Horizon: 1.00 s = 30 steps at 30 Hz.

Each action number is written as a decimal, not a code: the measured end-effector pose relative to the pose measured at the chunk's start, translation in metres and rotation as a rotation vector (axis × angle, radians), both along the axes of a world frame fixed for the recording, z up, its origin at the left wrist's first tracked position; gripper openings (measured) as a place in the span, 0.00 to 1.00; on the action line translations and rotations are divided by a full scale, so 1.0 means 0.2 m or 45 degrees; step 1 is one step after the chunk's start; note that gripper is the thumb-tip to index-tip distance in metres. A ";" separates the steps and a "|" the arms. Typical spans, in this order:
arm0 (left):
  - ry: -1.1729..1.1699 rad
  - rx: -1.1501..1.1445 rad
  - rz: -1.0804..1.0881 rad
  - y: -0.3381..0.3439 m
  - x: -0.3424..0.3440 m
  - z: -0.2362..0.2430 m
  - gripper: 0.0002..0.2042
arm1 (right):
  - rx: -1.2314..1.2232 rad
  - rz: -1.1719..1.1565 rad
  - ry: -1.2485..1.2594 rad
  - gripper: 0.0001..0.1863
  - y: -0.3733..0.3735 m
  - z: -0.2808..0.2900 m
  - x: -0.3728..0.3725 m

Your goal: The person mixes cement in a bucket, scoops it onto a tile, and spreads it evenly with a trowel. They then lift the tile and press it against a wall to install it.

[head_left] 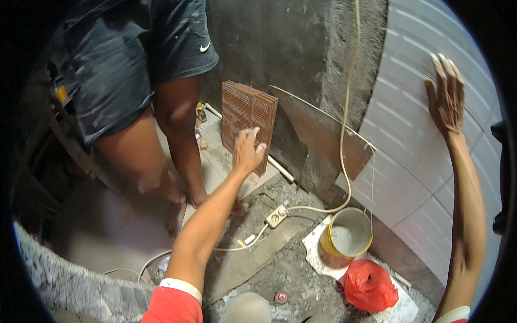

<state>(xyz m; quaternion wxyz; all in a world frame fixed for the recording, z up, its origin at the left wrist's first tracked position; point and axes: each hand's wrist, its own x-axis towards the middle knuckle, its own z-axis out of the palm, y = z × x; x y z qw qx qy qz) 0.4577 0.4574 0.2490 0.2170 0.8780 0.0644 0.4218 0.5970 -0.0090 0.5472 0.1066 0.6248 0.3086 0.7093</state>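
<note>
My left hand [249, 151] is raised in front of a stack of brown tiles [237, 105] leaning by the dark wall, its fingers loosely bent and apart; I cannot tell whether they touch the tiles. My right hand [447, 94] lies flat with fingers stretched on white textured wall tiles [406, 161] at the right. A cut brown tile piece [347, 153] leans behind the stack, with a thin string hanging from its right corner.
A person in dark shorts [118, 75] stands barefoot at the left. A cord with a socket block [277, 216] crosses the rough floor. A yellow bucket [344, 242] and red plastic bag [363, 288] sit at lower right. A concrete edge [81, 274] curves along the lower left.
</note>
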 end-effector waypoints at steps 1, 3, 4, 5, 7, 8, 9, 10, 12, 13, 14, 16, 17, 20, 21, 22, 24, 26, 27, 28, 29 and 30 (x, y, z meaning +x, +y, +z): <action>-0.022 0.057 0.026 0.10 0.09 0.05 0.28 | 0.023 -0.079 -0.057 0.32 0.01 0.00 0.03; -0.018 0.121 0.044 0.27 0.24 0.11 0.28 | 0.053 0.015 -0.001 0.32 -0.02 0.00 0.07; 0.010 0.160 0.063 0.33 0.31 0.13 0.29 | 0.018 -0.008 0.003 0.32 -0.03 -0.01 0.08; 0.056 0.188 0.092 0.40 0.39 0.16 0.30 | -0.003 -0.043 -0.002 0.32 -0.04 -0.01 0.09; 0.124 0.235 0.121 0.50 0.53 0.19 0.33 | -0.040 -0.085 -0.020 0.32 -0.06 -0.01 0.11; 0.172 0.265 0.128 0.54 0.59 0.20 0.33 | -0.053 -0.086 -0.035 0.32 -0.07 -0.01 0.12; 0.217 0.288 0.092 0.58 0.65 0.20 0.35 | -0.039 -0.192 -0.018 0.32 -0.07 -0.01 0.12; 0.269 0.323 0.104 0.61 0.69 0.20 0.36 | -0.037 -0.181 -0.019 0.31 -0.08 -0.01 0.13; 0.329 0.356 0.094 0.66 0.77 0.19 0.39 | -0.051 -0.143 -0.022 0.31 -0.08 -0.01 0.13; 0.352 0.383 0.103 0.68 0.79 0.18 0.39 | -0.052 -0.192 -0.049 0.31 -0.09 -0.01 0.13; 0.373 0.411 0.112 0.70 0.81 0.18 0.39 | -0.048 -0.183 -0.030 0.31 -0.09 -0.01 0.13; 0.385 0.483 0.136 0.73 0.82 0.16 0.39 | -0.026 -0.278 -0.054 0.31 -0.10 -0.02 0.14; 0.373 0.489 0.126 0.74 0.83 0.16 0.39 | -0.050 -0.250 -0.065 0.31 -0.11 -0.02 0.14; 0.288 0.503 0.082 0.74 0.81 0.13 0.40 | -0.061 -0.292 -0.099 0.31 -0.13 -0.02 0.16; 0.265 0.487 0.066 0.74 0.80 0.12 0.40 | -0.056 -0.278 -0.101 0.31 -0.13 -0.02 0.16; 0.244 0.478 0.062 0.74 0.79 0.12 0.40 | -0.044 -0.279 -0.070 0.31 -0.13 -0.02 0.17; 0.210 0.474 0.066 0.74 0.78 0.11 0.39 | -0.044 -0.248 -0.068 0.30 -0.14 -0.02 0.17; 0.162 0.489 0.064 0.73 0.76 0.12 0.38 | -0.041 -0.257 -0.041 0.30 -0.14 -0.02 0.17; 0.156 0.483 0.065 0.73 0.75 0.12 0.37 | -0.042 -0.271 -0.032 0.30 -0.14 -0.02 0.18; 0.147 0.476 0.066 0.72 0.74 0.13 0.37 | -0.037 -0.324 -0.059 0.31 -0.14 -0.02 0.18; 0.137 0.470 0.064 0.72 0.72 0.14 0.37 | -0.045 -0.264 -0.021 0.31 -0.14 -0.02 0.18; 0.134 0.462 0.077 0.72 0.69 0.15 0.36 | -0.047 -0.241 -0.014 0.31 -0.14 -0.02 0.18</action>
